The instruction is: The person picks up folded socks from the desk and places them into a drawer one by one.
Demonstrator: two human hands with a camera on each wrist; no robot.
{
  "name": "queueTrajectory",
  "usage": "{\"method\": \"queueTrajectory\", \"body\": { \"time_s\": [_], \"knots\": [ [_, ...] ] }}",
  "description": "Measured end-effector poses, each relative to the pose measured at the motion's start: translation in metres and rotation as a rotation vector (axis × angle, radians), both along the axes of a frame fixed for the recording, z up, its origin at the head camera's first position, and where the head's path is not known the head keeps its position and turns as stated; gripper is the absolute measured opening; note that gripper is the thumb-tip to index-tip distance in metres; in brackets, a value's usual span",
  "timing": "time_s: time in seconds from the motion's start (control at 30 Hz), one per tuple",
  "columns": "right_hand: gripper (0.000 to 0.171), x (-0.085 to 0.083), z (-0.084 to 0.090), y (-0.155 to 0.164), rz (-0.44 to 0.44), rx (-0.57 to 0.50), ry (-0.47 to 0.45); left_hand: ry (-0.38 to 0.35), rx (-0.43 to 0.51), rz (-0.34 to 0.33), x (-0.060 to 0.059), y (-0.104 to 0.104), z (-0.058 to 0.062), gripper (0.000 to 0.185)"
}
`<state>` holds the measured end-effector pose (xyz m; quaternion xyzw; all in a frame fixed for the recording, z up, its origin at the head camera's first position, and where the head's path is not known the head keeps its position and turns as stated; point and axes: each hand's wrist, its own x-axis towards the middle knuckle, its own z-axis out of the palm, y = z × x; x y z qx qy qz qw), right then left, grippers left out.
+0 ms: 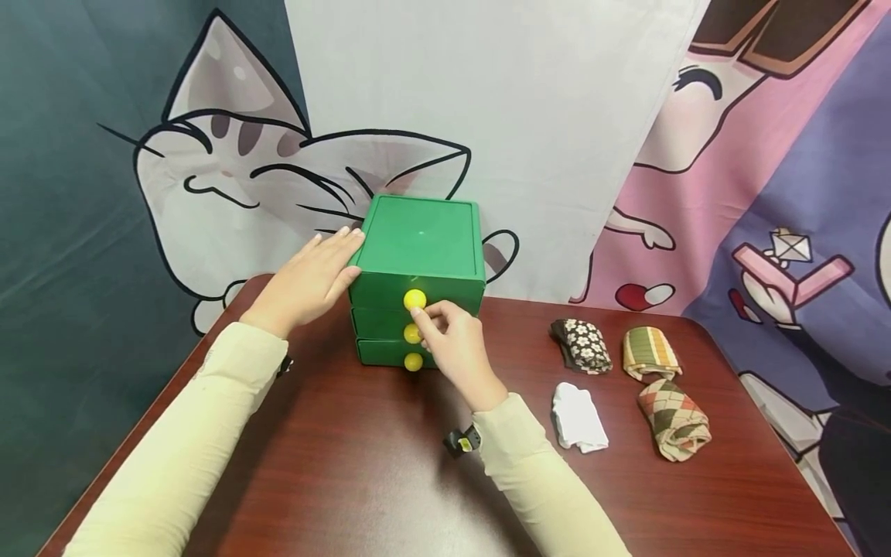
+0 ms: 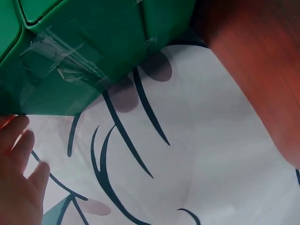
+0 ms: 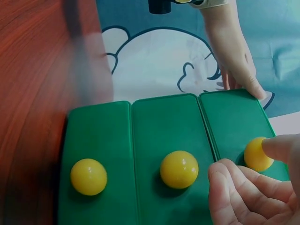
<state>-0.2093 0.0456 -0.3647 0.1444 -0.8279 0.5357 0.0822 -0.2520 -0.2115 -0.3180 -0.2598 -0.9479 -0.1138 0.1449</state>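
Between the left hand (image 1: 306,275), straight-fingered at its edge, and the right hand (image 1: 455,344), pinching its top knob (image 1: 414,299), stands a green drawer cabinet (image 1: 421,241), front partly hidden.

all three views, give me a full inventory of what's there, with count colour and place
drawer unit: 1, green, toward the table's far edge
drawer fronts: 3, green, stacked
knobs: 3, yellow, one per drawer front
clear tape: count unclear, on the unit's side
floral cloth: 1, black and white, right of the unit
striped cloth: 1, multicoloured, right of the floral
white cloth: 1, nearer than the floral
argyle cloth: 1, multicoloured, right of the white
table: 1, reddish brown, underneath
cartoon backdrop: multicoloured, behind
sleeves: 2, pale yellow, on both arms
left hand: 1, on the unit's left top edge
right hand: 1, at the top knob
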Motion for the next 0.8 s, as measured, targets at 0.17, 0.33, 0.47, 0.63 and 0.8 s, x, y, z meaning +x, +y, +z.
{"method": "queueTrajectory", "body": {
  "time_s": [0.17,0.33,0.47,0.63,0.8],
  "knots": [
    [0.027,0.001,-0.008,0.007,-0.008,-0.024,-0.026,0.085,-0.076,0.038,0.002,0.002,0.001,0.062],
    [0.028,0.003,-0.016,0.010,-0.028,-0.020,-0.070,0.115,-0.111,0.045,0.004,0.001,0.001,0.063],
    [0.031,0.004,-0.023,0.009,-0.027,0.010,-0.139,0.115,-0.113,0.045,0.004,0.000,0.001,0.063],
    [0.039,0.003,-0.030,0.004,0.012,0.020,-0.215,0.156,-0.101,0.030,0.004,0.000,-0.001,0.062],
    [0.044,-0.001,-0.037,0.000,0.042,-0.036,-0.281,0.182,-0.082,0.018,0.004,0.000,-0.003,0.062]
  ]
}}
